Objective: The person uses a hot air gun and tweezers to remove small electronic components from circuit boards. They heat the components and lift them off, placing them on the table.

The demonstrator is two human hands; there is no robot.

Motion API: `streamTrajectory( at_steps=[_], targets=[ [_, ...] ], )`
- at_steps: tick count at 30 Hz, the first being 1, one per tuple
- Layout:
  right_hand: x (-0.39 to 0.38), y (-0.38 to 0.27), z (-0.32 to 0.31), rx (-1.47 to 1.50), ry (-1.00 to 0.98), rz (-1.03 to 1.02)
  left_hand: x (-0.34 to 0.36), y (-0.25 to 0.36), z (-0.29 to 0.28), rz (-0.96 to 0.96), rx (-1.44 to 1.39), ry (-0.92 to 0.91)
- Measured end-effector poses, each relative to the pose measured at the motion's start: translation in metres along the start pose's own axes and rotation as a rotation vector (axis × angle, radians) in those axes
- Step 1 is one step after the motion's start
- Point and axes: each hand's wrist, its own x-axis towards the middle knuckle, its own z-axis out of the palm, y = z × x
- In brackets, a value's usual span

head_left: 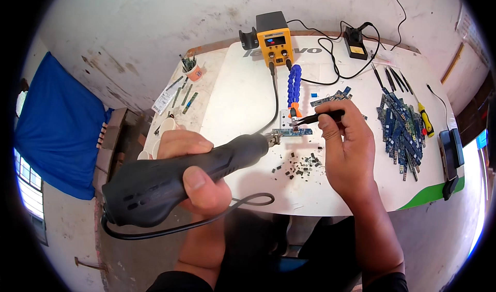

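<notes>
Two hands busy on one small board. Left hand [194, 175] is wrapped tight around the black hot-air gun [181, 175], thumb on top of the body, nozzle aimed at the left end of a narrow blue circuit strip [292, 132]. The gun's black cable loops under the hand along the table edge.

Right hand [346, 142] pinches black tweezers [315, 118] between thumb and fingers; tips come down at the strip just beside the orange clip of the blue segmented holder arm [294, 85]. Can't tell whether the tips grip anything.

The strip lies flat near the middle of the white table [243, 101], in front of the yellow rework station [275, 44]. Small dark chips [302, 165] are scattered just below the strip, near the right hand.

Right side: heap of blue circuit strips [402, 137], a yellow-handled screwdriver [425, 119] next to it, spare tweezers above. Back right, a black soldering iron stand [355, 44]. Back left, an orange cup of tools [192, 70].
</notes>
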Motion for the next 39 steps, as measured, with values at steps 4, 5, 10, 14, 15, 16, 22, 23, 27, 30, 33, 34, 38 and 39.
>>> streamTrajectory(
  at_steps=[4, 5, 10, 14, 15, 16, 22, 23, 27, 30, 33, 34, 38, 39],
  targets=[
    [0.003, 0.014, 0.000, 0.050, 0.011, -0.025, -0.006, -0.005, -0.001, -0.015, 0.000, 0.005],
    [0.003, 0.016, 0.001, 0.078, 0.019, -0.023, -0.005, -0.005, -0.001, -0.015, 0.003, 0.001],
    [0.003, 0.015, 0.002, 0.130, 0.041, -0.060, -0.008, -0.012, -0.006, -0.027, 0.002, 0.039],
    [0.003, 0.015, 0.003, 0.103, 0.028, -0.104, -0.008, -0.010, -0.005, -0.034, 0.011, 0.024],
    [0.003, 0.014, 0.004, 0.088, 0.024, -0.112, -0.008, -0.010, -0.005, -0.036, 0.009, 0.026],
    [0.002, 0.014, 0.003, 0.086, 0.011, -0.102, -0.009, -0.009, -0.005, -0.039, 0.006, 0.028],
    [0.000, 0.011, 0.004, 0.086, -0.018, -0.056, -0.011, -0.007, -0.006, -0.027, -0.004, 0.036],
    [0.000, 0.010, 0.004, 0.089, -0.021, -0.053, -0.010, -0.005, -0.007, -0.037, -0.014, 0.030],
    [0.000, 0.009, 0.005, 0.090, -0.021, -0.048, -0.011, -0.015, -0.006, 0.041, 0.018, 0.052],
    [0.000, 0.010, 0.004, 0.047, -0.030, -0.082, -0.011, -0.014, -0.003, 0.033, -0.009, 0.052],
    [0.000, 0.015, 0.005, 0.080, -0.028, -0.092, -0.011, -0.014, -0.003, 0.037, -0.010, 0.050],
    [0.000, 0.015, 0.005, 0.082, -0.024, -0.083, -0.011, -0.014, -0.002, 0.037, -0.011, 0.052],
    [0.001, 0.014, 0.006, 0.155, -0.008, -0.018, -0.012, -0.013, -0.001, 0.047, -0.018, 0.067],
    [0.001, 0.013, 0.006, 0.190, -0.004, 0.007, -0.012, -0.013, 0.000, 0.045, -0.021, 0.067]
  ],
)
